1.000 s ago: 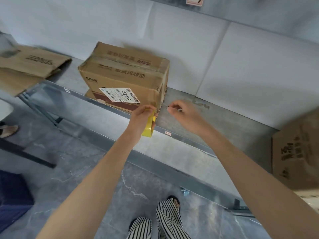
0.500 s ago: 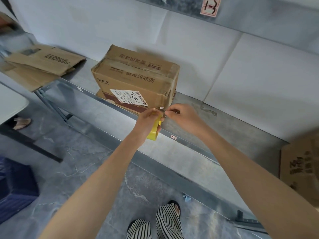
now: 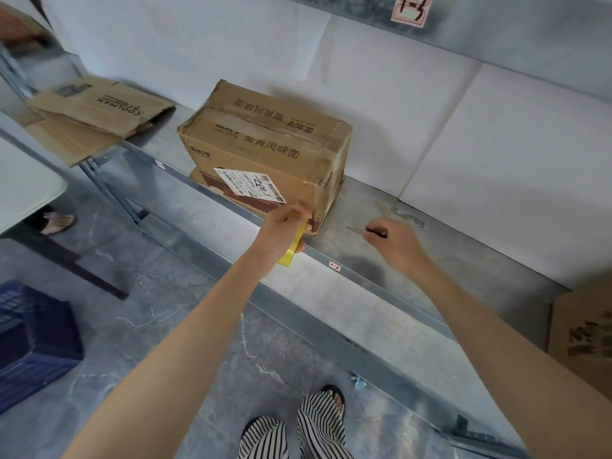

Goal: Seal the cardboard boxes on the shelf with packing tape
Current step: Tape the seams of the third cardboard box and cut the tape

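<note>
Cardboard box [image 3: 265,154] stands on shelf [image 3: 447,250]. Yellow tape roll [image 3: 291,251] is gripped by L hand [image 3: 281,226] at box's lower front-right corner; small cutter [image 3: 364,230] is pinched by R hand [image 3: 395,241], resting on shelf nearby. Hands apart. Step judged: strip end being finished. Next, prob.: end to be pressed flat, cut checked.

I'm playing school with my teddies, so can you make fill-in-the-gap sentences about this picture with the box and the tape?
The tape roll in the left hand is ____.
The right hand holds a small knife to the ____ of the box.
The label on the box is ____.
Missing words: yellow, right, white.
</note>
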Demonstrator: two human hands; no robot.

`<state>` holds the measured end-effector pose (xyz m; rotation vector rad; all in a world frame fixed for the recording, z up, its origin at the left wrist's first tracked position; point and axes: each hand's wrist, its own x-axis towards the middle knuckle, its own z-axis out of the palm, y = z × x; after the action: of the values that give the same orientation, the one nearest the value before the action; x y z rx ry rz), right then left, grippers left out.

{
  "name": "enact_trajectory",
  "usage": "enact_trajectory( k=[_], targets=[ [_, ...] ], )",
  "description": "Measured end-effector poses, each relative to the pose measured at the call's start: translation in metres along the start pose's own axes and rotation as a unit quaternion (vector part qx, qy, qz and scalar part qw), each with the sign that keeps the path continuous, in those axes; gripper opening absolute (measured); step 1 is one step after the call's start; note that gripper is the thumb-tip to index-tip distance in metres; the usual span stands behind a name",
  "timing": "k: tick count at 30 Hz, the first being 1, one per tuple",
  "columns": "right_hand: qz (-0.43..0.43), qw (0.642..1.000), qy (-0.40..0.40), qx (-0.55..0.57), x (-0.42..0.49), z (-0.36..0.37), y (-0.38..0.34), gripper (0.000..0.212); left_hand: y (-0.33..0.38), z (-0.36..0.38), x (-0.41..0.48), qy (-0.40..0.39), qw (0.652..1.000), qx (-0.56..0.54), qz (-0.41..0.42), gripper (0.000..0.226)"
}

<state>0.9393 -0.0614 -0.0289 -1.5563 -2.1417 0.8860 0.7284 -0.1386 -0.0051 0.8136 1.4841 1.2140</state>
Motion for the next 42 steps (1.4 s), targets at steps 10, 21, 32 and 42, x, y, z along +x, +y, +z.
enact_trajectory(
  k=[10, 21, 32, 42],
  targets=[
    [0.026, 0.991, 0.012, -0.133, 0.017, 0.022, 0.032, 0.03, -0.007, 0.006, 0.003, 0.036, 0.998, 0.053, 0.013, 0.022],
    [-0.256, 0.961, 0.098, -0.043, 0.091, -0.037, -0.129, 0.044, -0.005, 0.015, 0.0, 0.098, 0.984, 0.145, 0.02, 0.006],
    [-0.166, 0.968, -0.088, -0.165, 0.12, -0.038, -0.12, 0.068, -0.012, -0.006, -0.01, 0.152, 0.969, 0.192, 0.009, 0.018],
    [-0.097, 0.979, -0.072, -0.162, 0.099, -0.035, -0.117, 0.064, -0.005, -0.06, 0.008, 0.158, 0.948, 0.264, 0.076, 0.028]
  ],
)
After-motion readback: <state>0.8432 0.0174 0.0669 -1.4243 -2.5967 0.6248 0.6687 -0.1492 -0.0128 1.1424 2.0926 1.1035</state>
